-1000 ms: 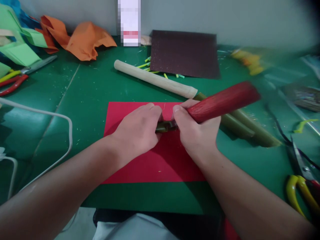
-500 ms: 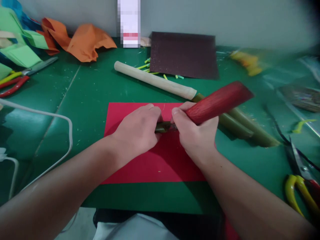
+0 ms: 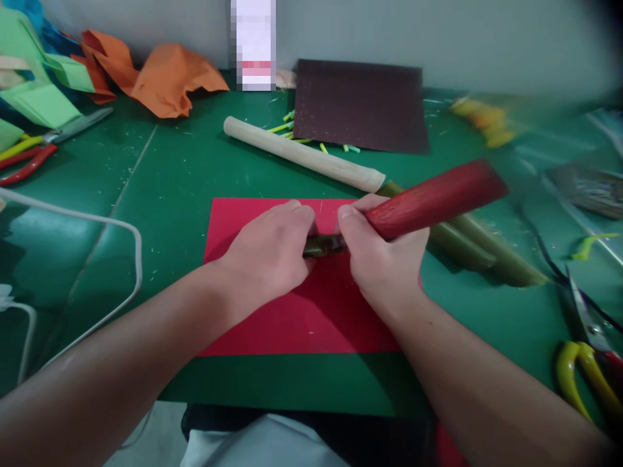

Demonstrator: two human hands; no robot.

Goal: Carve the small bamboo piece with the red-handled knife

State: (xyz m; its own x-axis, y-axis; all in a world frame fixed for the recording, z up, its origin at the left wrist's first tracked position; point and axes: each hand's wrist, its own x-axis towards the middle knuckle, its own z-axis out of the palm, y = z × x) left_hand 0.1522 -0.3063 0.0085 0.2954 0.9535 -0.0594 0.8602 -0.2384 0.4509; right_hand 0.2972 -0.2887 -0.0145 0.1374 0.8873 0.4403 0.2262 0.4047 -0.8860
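Over a pink-red sheet (image 3: 292,331), my left hand (image 3: 275,246) is closed around a dark olive-green piece (image 3: 318,246), whose end shows past my fingers. My right hand (image 3: 384,253) grips a tool by its red wooden handle (image 3: 438,198), which slants up to the right. The tool's working end is mostly hidden by my fingers and meets the green piece between both hands. Longer olive-green pieces (image 3: 491,253) lie just beyond my right hand, and a pale wooden stick (image 3: 302,154) rests behind the sheet.
At the back stands a dark brown sheet (image 3: 360,107). Orange paper (image 3: 170,78) and pale green paper (image 3: 39,104) are at back left, near red-and-yellow scissors (image 3: 34,155). A white cable (image 3: 139,253) curves at left. More scissors (image 3: 584,363) lie at right.
The red handle has shifted slightly right, along with my right hand. A little more of the tool's dark end shows between my hands. My left hand has hardly moved.
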